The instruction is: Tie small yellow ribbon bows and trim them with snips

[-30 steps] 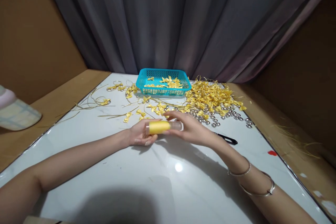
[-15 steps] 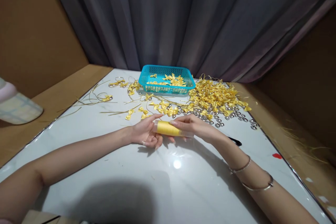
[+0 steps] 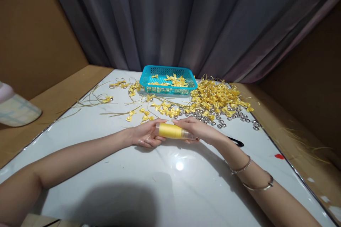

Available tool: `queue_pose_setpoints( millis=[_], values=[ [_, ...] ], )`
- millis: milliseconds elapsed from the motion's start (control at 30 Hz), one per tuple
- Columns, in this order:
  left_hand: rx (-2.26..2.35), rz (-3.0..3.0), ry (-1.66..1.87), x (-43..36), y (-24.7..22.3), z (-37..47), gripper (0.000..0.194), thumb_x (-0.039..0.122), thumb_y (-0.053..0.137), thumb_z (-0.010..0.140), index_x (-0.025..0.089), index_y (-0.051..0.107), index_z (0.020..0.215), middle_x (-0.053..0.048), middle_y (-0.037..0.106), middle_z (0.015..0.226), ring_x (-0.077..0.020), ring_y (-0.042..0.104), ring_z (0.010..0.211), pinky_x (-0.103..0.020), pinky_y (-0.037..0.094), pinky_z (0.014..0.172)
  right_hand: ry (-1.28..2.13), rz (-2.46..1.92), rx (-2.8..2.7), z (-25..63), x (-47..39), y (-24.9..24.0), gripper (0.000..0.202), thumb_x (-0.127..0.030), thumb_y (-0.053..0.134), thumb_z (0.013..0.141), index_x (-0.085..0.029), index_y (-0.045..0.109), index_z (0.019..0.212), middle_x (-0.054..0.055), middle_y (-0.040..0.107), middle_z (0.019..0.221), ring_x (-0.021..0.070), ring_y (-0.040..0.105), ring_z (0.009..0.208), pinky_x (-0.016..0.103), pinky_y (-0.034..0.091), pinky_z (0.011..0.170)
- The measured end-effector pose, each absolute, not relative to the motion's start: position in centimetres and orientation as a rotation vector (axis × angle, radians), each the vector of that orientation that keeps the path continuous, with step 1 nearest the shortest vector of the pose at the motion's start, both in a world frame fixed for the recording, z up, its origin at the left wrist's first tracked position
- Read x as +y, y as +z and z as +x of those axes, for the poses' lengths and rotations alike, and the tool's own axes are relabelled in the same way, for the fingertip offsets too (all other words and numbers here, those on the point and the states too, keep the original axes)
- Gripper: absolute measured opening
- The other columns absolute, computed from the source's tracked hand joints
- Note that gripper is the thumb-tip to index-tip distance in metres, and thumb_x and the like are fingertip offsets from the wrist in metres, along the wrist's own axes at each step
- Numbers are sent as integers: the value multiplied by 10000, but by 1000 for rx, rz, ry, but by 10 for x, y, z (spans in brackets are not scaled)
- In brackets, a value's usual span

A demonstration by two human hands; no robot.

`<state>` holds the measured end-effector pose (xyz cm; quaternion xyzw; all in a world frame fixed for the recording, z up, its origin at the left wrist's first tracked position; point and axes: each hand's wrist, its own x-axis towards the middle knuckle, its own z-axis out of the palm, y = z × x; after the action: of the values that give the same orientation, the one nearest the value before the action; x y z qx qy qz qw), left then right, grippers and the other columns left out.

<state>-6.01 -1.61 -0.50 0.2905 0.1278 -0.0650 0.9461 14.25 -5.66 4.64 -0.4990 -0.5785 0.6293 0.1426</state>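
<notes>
Between my two hands, a spool of yellow thread [image 3: 170, 131] lies sideways just above the white table [image 3: 128, 184]. My left hand [image 3: 147, 134] grips its left end, thumb on top and fingers curled below. Around the clear right end of the spool closes my right hand [image 3: 193, 129], with the thumb along the top. Just beyond the hands are loose yellow ribbon bows [image 3: 165, 109] and several silver bells or beads [image 3: 210, 116], too small to tell which.
A blue plastic basket [image 3: 168, 90] with yellow bows stands at the back. Right of it is a heap of yellow bows with gold ties [image 3: 215, 94]. Gold wires [image 3: 90, 103] lie at left. A black tool [image 3: 236, 142] is partly behind my right forearm. A cup [image 3: 18, 110] stands far left.
My left fingers have closed round the left end of the spool. My right hand has shifted slightly left, and more of the spool's clear right end shows.
</notes>
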Motion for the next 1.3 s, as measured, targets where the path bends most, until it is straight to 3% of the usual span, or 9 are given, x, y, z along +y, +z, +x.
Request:
queue_pose_setpoints(
  millis=[167, 300, 433, 667, 900, 1000, 1100, 1200, 1300],
  values=[
    [224, 523, -167, -14, -7, -61, 513, 569, 369, 824, 140, 509, 580, 11, 402, 341, -99, 241, 173, -183, 127, 144, 1598, -1362, -1879, 146, -55, 46, 593, -643, 317, 856, -127, 593, 765, -9, 505, 487, 75, 421, 351, 193, 318, 340],
    [275, 509, -151, -13, -9, -60, 513, 562, 378, 817, 143, 499, 548, 17, 386, 320, -84, 215, 169, -164, 123, 153, 1401, -1304, -2085, 151, -55, 51, 486, -588, 538, 773, -133, 638, 909, 6, 567, 648, 84, 459, 476, 202, 345, 437],
    [281, 524, -153, -13, -10, -59, 514, 571, 387, 801, 145, 495, 534, 22, 369, 313, -79, 191, 175, -165, 110, 152, 1250, -1242, -2162, 150, -56, 56, 414, -512, 641, 717, -133, 672, 882, 16, 596, 760, 122, 486, 650, 224, 354, 566],
    [215, 535, -120, -14, -8, -61, 448, 472, 340, 846, 144, 508, 591, 23, 367, 340, -94, 210, 182, -173, 119, 152, 1627, -1165, -1980, 153, -57, 61, 362, -467, 561, 806, -125, 677, 820, -34, 443, 531, 65, 330, 457, 214, 231, 432],
    [251, 510, -92, -16, -13, -63, 330, 350, 400, 869, 137, 533, 655, 4, 468, 363, -96, 314, 196, -157, 228, 193, 1997, -1163, -1599, 159, -49, 52, 352, -433, 575, 797, -90, 646, 763, 44, 617, 568, 35, 328, 345, 184, 179, 314],
    [299, 563, -76, -19, -15, -59, 334, 373, 428, 868, 89, 581, 785, -92, 634, 532, -126, 502, 320, -162, 313, 259, 2141, -1133, -1513, 160, -47, 47, 324, -402, 561, 806, -92, 611, 726, 23, 575, 493, 29, 322, 299, 166, 159, 272],
    [325, 586, -87, -22, -14, -55, 536, 527, 422, 844, 23, 592, 912, -188, 689, 772, -159, 612, 509, -188, 404, 364, 2362, -1146, -1399, 157, -46, 42, 298, -405, 528, 824, -115, 571, 774, -6, 535, 457, 22, 272, 263, 145, 139, 251],
    [336, 615, -70, -25, -11, -53, 493, 497, 449, 849, 33, 586, 942, -147, 683, 752, -137, 596, 531, -196, 441, 460, 2534, -1135, -1292, 154, -44, 35, 296, -416, 474, 839, -132, 537, 786, -22, 501, 442, 14, 209, 247, 136, 116, 240],
    [348, 640, -57, -27, -8, -53, 374, 415, 452, 871, 66, 584, 896, -68, 634, 613, -100, 514, 439, -176, 384, 421, 2599, -1131, -1232, 153, -43, 29, 309, -422, 440, 847, -133, 528, 785, -29, 472, 431, 13, 187, 251, 128, 121, 236]
  ],
)
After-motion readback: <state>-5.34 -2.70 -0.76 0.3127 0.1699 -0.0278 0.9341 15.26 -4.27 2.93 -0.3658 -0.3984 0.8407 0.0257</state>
